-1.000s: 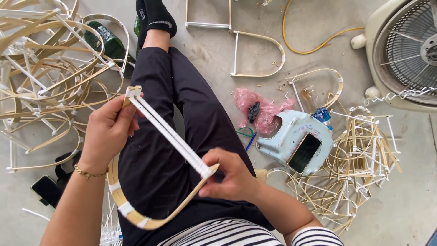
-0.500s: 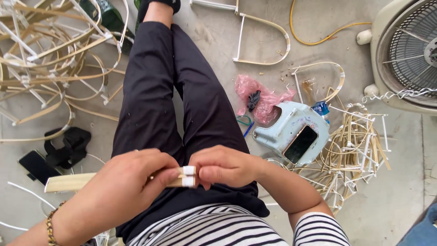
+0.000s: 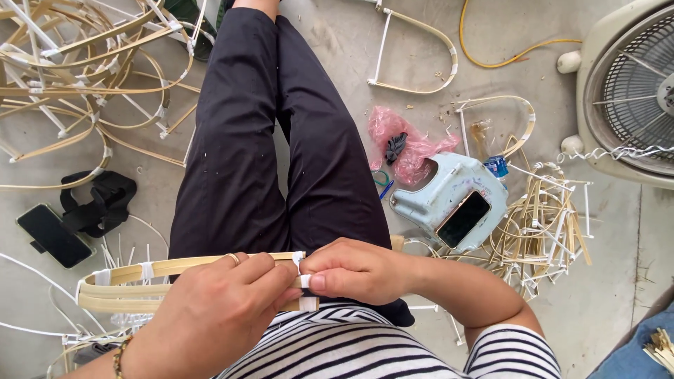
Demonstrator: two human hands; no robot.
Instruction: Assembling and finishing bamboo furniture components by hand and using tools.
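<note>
Seated on a concrete floor (image 3: 604,309), black trousers (image 3: 281,140) stretched out ahead, I work amid heaps of bent cane. The biggest heap, a tangle of finished cane frames (image 3: 77,77) bound with white tape, fills the upper left; a white pedestal fan (image 3: 632,91) stands at the right edge, cut off by the frame. A smaller pile of cane frames and offcuts (image 3: 540,231) lies just beside a pale blue plastic stool (image 3: 449,196), which has a dark phone (image 3: 463,219) resting on it, with a pink plastic bag (image 3: 407,144) behind it.

Over my lap I hold the cane frame in hand (image 3: 140,284), its strips running leftward from my fingers. My left hand (image 3: 217,316) is closed round the strips near their right end; my right hand (image 3: 358,270) pinches that same end between thumb and forefinger, where a white tape wrap (image 3: 307,303) shows. By my reckoning the piece is well along: the strips are already bent and taped at two places on the left, and the end joint under my fingers looks to be the part left to bind.

My fingers hide that joint, so I cannot tell how much tape is on. The frame's lower part drops out of sight behind my left hand. A second phone (image 3: 53,235) lies on the floor at left, next to a black strap (image 3: 98,200).
</note>
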